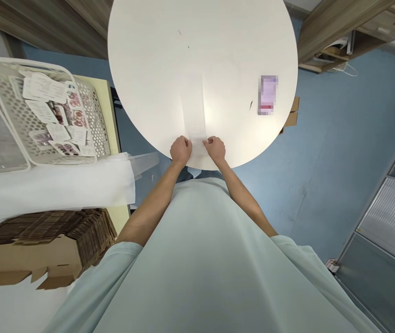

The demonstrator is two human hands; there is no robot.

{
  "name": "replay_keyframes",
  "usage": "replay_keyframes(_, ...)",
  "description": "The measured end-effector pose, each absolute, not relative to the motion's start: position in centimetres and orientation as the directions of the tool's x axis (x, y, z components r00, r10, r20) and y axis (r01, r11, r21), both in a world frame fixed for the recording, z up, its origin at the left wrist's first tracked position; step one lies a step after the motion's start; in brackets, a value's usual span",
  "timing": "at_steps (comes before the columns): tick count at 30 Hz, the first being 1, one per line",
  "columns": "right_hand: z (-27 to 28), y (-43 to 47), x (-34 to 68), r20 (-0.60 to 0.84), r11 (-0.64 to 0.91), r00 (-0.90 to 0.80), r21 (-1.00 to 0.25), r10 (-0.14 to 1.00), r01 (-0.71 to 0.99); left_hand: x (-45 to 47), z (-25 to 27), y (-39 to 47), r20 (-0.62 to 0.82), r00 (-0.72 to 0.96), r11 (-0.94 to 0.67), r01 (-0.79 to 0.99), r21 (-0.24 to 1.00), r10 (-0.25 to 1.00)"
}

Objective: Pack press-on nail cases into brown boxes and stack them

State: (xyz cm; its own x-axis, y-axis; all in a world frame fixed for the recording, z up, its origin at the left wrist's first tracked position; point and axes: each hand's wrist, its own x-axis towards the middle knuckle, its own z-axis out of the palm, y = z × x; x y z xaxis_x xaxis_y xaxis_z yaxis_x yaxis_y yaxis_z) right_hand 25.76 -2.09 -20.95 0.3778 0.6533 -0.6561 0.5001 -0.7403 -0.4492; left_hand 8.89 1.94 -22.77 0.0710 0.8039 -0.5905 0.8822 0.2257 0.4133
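A long whitish, see-through plastic strip [194,106] lies flat on the round white table [149,60], running away from me. Its near end is between my two hands, close to the table's front edge. My left hand [181,150] has its fingers closed on the left corner of that end. On the opposite corner, my right hand [215,148] pinches the plastic between thumb and fingers. Whether the strip is a sleeve or a single sheet I cannot tell.
A blurred-out purple item [267,95] lies on the table's right side. To my left stand a white perforated basket [102,120] with printed cards, a white sheet roll [62,185] and stacked flattened cardboard boxes [45,249]. Wooden furniture [339,27] is at the far right.
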Motion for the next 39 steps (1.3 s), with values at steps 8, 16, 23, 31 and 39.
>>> replay_keyframes(8, -20.9, -2.0, 25.5, -0.676, -0.748, 0.356, -0.462, 0.645, 0.476, 9.2, -23.8, 1.4, -0.536, 0.001, 0.256, 0.878, 0.405, 0.844)
replay_keyframes(16, -20.6, -2.1, 25.3, -0.652, -0.736, 0.359, -0.508, 0.668, 0.447, 8.4, -22.2, 1.4, -0.295, 0.540, -0.257, 0.725, 0.639, 0.789)
replay_keyframes(23, -21.2, -2.1, 25.6, -0.664, -0.753, 0.362, -0.528, 0.654, 0.393, 7.4, -21.5, 0.1, -0.317, 0.720, -0.378, 0.625, 0.683, 0.618)
replay_keyframes(31, -22.0, -2.0, 26.5, -0.740, -0.809, 0.326, -0.536, 0.588, 0.242, 7.5, -21.7, 0.3, -0.352, 0.713, -0.401, 0.656, 0.639, 0.606)
replay_keyframes(39, -19.8, -2.0, 27.7, -0.515, -0.465, 0.148, -0.567, 0.844, 0.680, 8.0, -21.6, 1.8, -0.361, 0.696, -0.388, 0.673, 0.629, 0.621)
